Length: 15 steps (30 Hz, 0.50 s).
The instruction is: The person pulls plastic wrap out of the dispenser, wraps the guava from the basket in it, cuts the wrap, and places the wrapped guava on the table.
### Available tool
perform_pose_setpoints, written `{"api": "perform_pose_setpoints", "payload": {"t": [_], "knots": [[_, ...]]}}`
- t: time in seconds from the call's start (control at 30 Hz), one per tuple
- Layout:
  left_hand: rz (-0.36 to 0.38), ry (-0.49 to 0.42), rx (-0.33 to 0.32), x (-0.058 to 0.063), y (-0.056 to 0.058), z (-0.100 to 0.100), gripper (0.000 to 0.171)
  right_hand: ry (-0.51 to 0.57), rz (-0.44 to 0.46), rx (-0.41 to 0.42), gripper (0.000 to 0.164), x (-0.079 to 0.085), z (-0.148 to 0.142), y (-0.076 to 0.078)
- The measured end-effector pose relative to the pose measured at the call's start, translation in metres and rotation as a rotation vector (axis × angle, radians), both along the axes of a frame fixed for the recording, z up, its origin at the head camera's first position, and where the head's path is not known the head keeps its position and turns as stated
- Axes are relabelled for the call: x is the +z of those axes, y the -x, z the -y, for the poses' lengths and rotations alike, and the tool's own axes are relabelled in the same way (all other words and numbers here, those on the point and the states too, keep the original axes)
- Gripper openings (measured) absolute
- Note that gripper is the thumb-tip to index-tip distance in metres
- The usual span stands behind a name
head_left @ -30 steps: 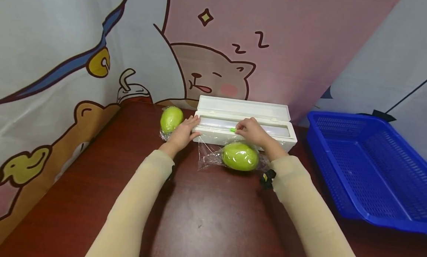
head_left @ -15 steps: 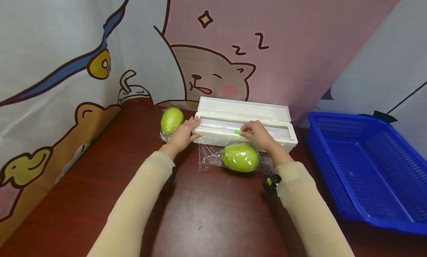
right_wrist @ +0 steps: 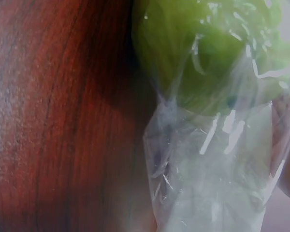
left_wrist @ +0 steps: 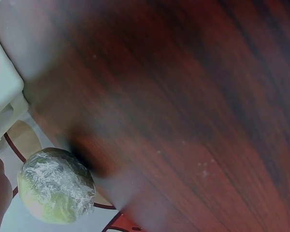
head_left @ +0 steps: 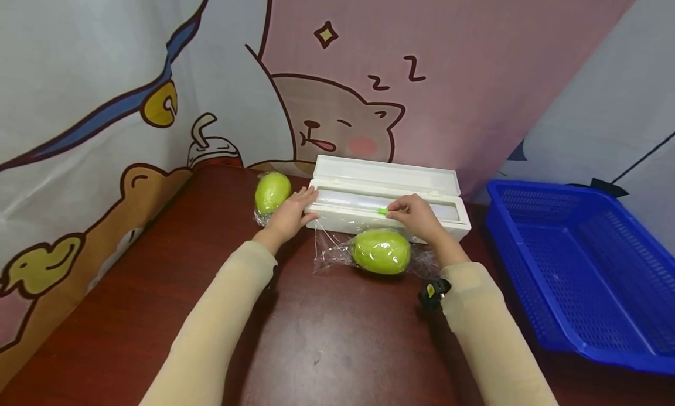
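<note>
A white cling film dispenser box (head_left: 337, 217) stands with its lid raised at the back of the table, a roll of film (head_left: 348, 201) inside. My right hand (head_left: 419, 215) pinches a small bright green slider (head_left: 382, 211) on the box's front edge. The left hand (head_left: 290, 214) rests on the box's left end, fingers fairly straight. Just in front of the box lies a green oval fruit (head_left: 381, 252), perhaps a melon, with clear film (right_wrist: 208, 164) over it and spreading to both sides. Left of the box sits another green fruit (head_left: 272, 193), wrapped in film (left_wrist: 58, 179).
A blue perforated plastic basket (head_left: 519, 265) stands at the right side of the table. The reddish-brown wooden table (head_left: 316, 335) reaches back to a cartoon-printed cloth (head_left: 448, 101). A black wrist camera (head_left: 433, 293) hangs under the right sleeve.
My right hand has slid rightward along the box's front edge, carrying the green slider with it. The left hand and both fruits keep their places.
</note>
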State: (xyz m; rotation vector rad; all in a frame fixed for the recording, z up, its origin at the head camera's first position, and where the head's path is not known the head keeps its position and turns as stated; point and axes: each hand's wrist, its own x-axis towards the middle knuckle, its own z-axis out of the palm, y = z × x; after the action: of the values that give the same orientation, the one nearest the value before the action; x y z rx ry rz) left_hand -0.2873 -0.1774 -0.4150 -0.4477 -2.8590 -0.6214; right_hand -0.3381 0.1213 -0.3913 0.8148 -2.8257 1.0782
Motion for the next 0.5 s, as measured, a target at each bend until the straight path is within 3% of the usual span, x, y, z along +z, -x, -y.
{"api": "perform_pose_setpoints", "payload": {"t": [0.5], "knots": [[0.001,-0.021,0.006,-0.001,0.0,-0.002,0.061,-0.019,-0.065,0.008,0.014,0.0,-0.03,0.001]]}}
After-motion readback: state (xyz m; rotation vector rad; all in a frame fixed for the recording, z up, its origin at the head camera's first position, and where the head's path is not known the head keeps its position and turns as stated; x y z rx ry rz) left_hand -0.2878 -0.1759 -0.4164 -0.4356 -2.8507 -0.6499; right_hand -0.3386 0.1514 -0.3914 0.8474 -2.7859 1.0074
